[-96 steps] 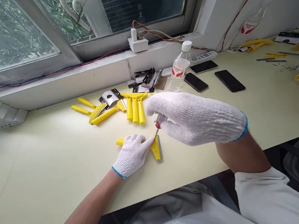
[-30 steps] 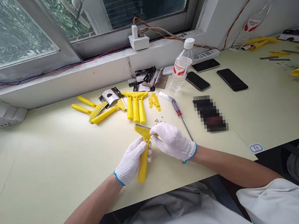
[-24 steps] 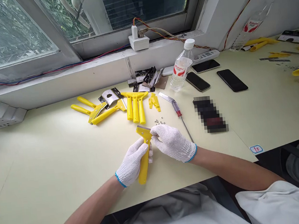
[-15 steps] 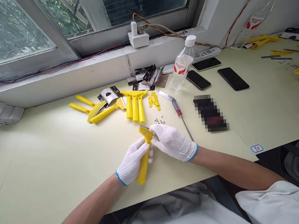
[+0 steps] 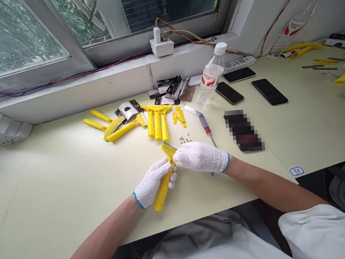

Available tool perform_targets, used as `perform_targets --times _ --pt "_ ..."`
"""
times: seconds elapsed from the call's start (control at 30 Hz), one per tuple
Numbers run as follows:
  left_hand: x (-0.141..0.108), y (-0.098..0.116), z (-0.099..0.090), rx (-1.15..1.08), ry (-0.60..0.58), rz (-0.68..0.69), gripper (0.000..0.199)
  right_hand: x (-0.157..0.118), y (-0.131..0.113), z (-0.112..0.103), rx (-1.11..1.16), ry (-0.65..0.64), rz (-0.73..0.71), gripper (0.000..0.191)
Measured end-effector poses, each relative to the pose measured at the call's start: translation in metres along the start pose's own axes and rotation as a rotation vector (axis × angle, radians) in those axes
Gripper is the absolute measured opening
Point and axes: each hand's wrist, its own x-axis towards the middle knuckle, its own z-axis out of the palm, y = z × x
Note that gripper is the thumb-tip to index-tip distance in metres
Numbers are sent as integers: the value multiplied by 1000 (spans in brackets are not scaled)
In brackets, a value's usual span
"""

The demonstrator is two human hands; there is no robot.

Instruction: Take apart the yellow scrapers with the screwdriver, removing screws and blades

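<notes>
Gloved fingers (image 5: 165, 167) of the left hand (image 5: 152, 183) were clenched around the handle of a yellow plastic scraper (image 5: 162, 191), which was held between both hands over a pale workbench (image 5: 60, 195), its head raised. The right hand (image 5: 200, 157) was closed against that head, beside a steel blade (image 5: 169, 147); the exact pinch was partly hidden by the glove. A blade had been seated on this piece, though whether it had been fastened could not be told. Three yellow handles (image 5: 157, 124) were laid side by side just beyond, with two more yellow handles (image 5: 121, 130) to their left. Loose yellow parts (image 5: 179, 117), small metal fasteners (image 5: 184, 139) and a red-handled screwdriver (image 5: 206, 123) were left lying near, unheld, so parts were not yet all fitted.
</notes>
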Motion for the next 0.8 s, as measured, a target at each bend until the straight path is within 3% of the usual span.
perform_targets --times 0.13,0.27,0.37,0.47,0.8 --pt "0 0 0 -47 9 -5 29 0 3 -6 140 88 21 17" --pt "0 2 -1 -86 17 -12 23 -9 25 -4 228 259 318 20" --pt "0 5 -2 -103 13 -27 21 -22 47 1 191 150 462 23" --pt "0 6 -1 -107 13 -42 19 -31 60 7 181 5 497 24" --pt "1 6 -1 -123 6 -47 19 -24 62 17 194 -78 562 18"
